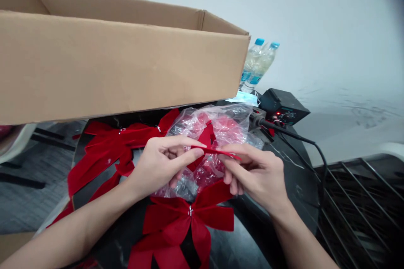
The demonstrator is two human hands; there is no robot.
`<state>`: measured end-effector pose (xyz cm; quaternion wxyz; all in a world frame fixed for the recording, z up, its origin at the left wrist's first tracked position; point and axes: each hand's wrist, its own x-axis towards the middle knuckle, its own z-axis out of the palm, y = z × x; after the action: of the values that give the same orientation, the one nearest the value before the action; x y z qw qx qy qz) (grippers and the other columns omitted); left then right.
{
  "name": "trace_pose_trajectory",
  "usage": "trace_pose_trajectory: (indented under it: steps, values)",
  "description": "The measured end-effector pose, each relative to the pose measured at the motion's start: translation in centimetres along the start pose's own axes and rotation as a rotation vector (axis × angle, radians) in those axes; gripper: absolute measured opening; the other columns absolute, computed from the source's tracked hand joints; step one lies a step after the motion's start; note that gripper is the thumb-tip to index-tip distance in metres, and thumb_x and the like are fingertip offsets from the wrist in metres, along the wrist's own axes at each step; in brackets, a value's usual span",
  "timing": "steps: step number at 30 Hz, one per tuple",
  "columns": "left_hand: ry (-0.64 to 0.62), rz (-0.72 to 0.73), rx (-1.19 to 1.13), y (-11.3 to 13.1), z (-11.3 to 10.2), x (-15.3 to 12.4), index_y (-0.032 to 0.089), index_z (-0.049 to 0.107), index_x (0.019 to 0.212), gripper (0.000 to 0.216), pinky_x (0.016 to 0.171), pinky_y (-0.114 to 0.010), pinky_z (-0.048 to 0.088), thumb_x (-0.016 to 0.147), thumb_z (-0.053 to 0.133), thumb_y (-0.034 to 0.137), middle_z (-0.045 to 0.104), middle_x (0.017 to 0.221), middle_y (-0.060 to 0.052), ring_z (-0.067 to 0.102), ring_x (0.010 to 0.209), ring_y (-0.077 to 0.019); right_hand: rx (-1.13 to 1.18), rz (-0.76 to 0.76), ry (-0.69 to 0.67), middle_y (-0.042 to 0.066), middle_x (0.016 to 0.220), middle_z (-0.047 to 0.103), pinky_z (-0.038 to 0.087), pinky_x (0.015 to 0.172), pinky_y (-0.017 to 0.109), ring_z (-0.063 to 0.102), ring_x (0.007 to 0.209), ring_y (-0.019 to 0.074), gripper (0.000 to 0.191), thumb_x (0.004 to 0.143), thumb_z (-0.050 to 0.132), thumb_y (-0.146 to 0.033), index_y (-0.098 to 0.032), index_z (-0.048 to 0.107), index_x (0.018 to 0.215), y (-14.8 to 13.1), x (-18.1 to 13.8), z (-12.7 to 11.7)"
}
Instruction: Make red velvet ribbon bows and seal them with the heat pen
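Observation:
Between my two hands a strip of red ribbon [214,151] is held stretched sideways. My left hand [166,157] pinches its left end between thumb and fingers. At the other end, my right hand [252,168] grips the ribbon the same way. Just below lies a finished-looking red velvet bow [189,214] with a silvery tie at its middle. More red bows [109,147] overlap to the left, partly behind my left forearm. Under the hands, a clear plastic bag [227,124] with red material in it lies crumpled on the black table [298,193].
A large open cardboard box [126,63] stands across the back left. Behind its right end are two plastic bottles [260,65] and a light blue face mask [244,98]. A black control box [284,107] with a lit red light and cables sits right, near a metal rack [360,206].

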<state>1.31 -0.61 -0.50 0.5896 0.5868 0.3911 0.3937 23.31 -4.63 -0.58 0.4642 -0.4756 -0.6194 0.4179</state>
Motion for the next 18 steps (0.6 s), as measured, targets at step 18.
trace_pose_trajectory:
  steps: [18]
  values:
    - [0.155, 0.194, -0.001, -0.4, 0.5, -0.3, 0.022, 0.083, 0.093, 0.014, 0.074, -0.028, 0.070, 0.079, 0.086, 0.022, 0.083, 0.086, -0.001, 0.080, 0.072, -0.0189, -0.172, -0.190, 0.212, 0.002, 0.089, 0.080, 0.067, 0.067, 0.033, 0.076, 0.069, 0.0186, 0.021, 0.086, 0.080, -0.024, -0.029, 0.079, 0.107, 0.3, 0.1, 1.2]
